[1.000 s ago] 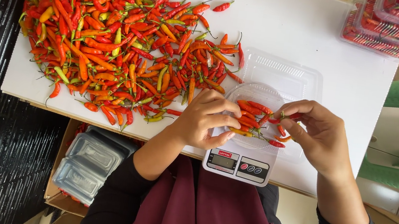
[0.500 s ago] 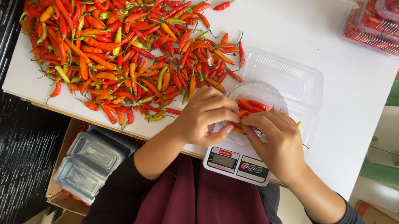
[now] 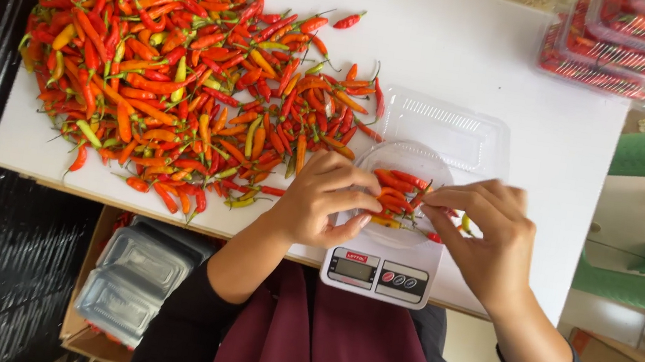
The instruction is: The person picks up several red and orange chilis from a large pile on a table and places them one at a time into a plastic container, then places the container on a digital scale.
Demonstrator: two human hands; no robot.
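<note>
A small clutch of red chillies [image 3: 398, 192] lies in the clear tray [image 3: 413, 164] on the white kitchen scale [image 3: 377, 273], at lower centre of the frame. The left hand [image 3: 324, 198] curls over the tray's near edge, fingers bent onto the chillies; the right hand [image 3: 484, 229] pinches one chilli at the tray's right rim. By my reading the tray is only partly filled. The big chilli heap [image 3: 178, 68] at upper left remains unsorted. Filled packs [image 3: 619, 46] sit upper right, empty trays [image 3: 132, 276] lower left; nothing blocks the hands.
</note>
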